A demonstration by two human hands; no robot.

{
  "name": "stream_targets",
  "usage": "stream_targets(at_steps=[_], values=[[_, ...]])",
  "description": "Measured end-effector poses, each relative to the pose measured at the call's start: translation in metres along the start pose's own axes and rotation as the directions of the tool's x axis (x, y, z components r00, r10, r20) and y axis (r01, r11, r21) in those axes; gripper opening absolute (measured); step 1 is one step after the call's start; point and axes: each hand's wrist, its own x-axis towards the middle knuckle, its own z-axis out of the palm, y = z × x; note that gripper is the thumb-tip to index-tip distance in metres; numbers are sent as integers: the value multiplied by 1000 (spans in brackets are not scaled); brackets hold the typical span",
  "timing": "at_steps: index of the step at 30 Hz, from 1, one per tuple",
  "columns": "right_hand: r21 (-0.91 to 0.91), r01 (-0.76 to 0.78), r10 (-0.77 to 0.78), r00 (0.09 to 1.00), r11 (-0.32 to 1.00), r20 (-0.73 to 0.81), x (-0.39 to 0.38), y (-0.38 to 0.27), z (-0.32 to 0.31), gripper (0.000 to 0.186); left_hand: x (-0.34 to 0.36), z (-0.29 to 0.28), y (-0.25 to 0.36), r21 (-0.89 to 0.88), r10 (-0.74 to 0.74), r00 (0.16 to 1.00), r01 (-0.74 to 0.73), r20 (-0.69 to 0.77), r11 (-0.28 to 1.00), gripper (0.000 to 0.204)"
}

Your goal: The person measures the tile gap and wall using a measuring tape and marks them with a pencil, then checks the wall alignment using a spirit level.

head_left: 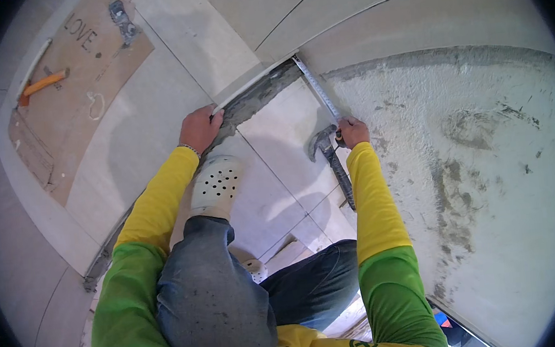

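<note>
Tape measure (318, 90) is gripped by right hand (354, 132), best kept straight, taut; left hand (200, 128) is curled, any pinch can't be told.

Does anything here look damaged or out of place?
Mainly the rough white surface on the right: patchy grey-brown smears make it look stained beside the smoother pale floor tiles. Whether it's damaged, I can't tell. The uneven grey strip near the left hand looks unfinished, too.
</note>
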Motion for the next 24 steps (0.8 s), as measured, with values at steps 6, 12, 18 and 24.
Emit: stream_targets(at_steps=[6, 12, 18, 24], values=[[112, -86, 81, 996, 990, 48, -44, -17, -10, 27, -4, -9, 1, -70, -112, 990, 118, 86, 990, 34], [129, -64, 45, 989, 990, 142, -149, -25, -57, 30, -2, -14, 2, -51, -101, 993, 105, 69, 993, 38], [479, -408, 313, 911, 777, 269, -230, -2, -54, 17, -3, -8, 6, -68, -103, 994, 106, 47, 992, 35], [424, -372, 326, 928, 825, 179, -215, 1, -55, 20, -2, 0, -6, -1, -19, 1000, 19, 4, 1000, 35]])
